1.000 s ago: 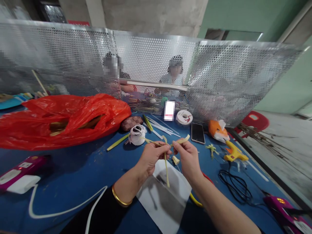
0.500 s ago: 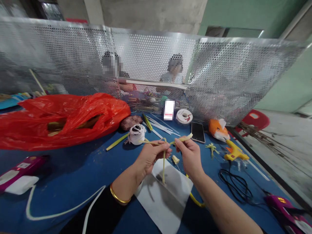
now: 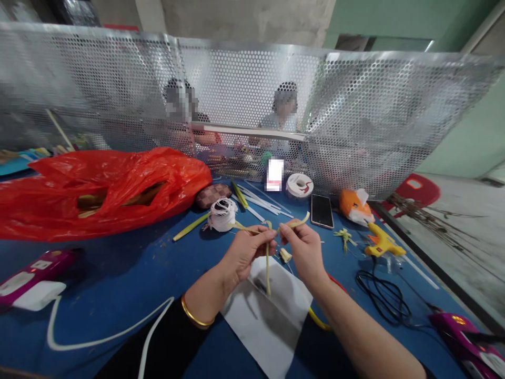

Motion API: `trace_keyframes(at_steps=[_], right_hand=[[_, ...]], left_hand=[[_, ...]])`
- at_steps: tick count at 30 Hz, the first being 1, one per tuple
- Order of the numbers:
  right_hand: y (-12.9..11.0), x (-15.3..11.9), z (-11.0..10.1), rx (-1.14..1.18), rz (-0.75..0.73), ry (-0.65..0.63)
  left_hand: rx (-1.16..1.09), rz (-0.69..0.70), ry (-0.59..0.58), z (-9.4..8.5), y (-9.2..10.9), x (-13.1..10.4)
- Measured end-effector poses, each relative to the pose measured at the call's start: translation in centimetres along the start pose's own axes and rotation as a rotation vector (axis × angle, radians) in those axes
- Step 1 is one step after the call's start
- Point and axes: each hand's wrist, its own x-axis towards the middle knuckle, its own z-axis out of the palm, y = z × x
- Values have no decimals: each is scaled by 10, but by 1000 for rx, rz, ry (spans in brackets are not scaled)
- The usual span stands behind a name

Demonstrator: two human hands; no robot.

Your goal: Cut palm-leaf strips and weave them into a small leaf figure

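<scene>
Pale yellow-green leaf strips (image 3: 268, 271) are pinched between my two hands above a white sheet (image 3: 272, 321). My left hand (image 3: 246, 250) is closed on the crossing of the strips; one end points left and another hangs down toward the sheet. With thumb and forefinger, my right hand (image 3: 303, 247) grips a strip whose free end sticks out to the upper right. The fingertips of both hands are close together. Just beneath them lies a small cream-coloured piece (image 3: 284, 256) on a thin stem. How the strips interlace is too small to make out.
A red plastic bag (image 3: 173, 173) lies at the left, beside a ball of white cord (image 3: 221, 215). Behind are white strips (image 3: 262, 200), a ribbon spool (image 3: 300, 185) and a phone (image 3: 322, 210). A yellow glue gun (image 3: 382, 243) sits right. Two people are behind a perforated metal screen (image 3: 244, 79).
My right hand has drawn slightly closer to my left, and the strip's free end has tilted more upward. The whole view has shifted a little.
</scene>
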Motion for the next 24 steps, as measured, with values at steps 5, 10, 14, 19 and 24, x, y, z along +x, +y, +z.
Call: trace_keyframes(at_steps=[5,10,14,19,24], right_hand=[[6,1,-2,-9,24,13],[7,17,-15,-29,84,-30],[-3,28,-32,-456,-183,155],[-12,23,-30,-632,-155,-148],[-10,14,-18,-95,171,-269]], left_hand=[[43,-22,-2,1,-3,0],[42,-28,20,-1,-3,1],[68,-66,-70,-1,-4,0],[102,-38,-123,0,-6,-1],[115,-56,-82,1,-6,-2]])
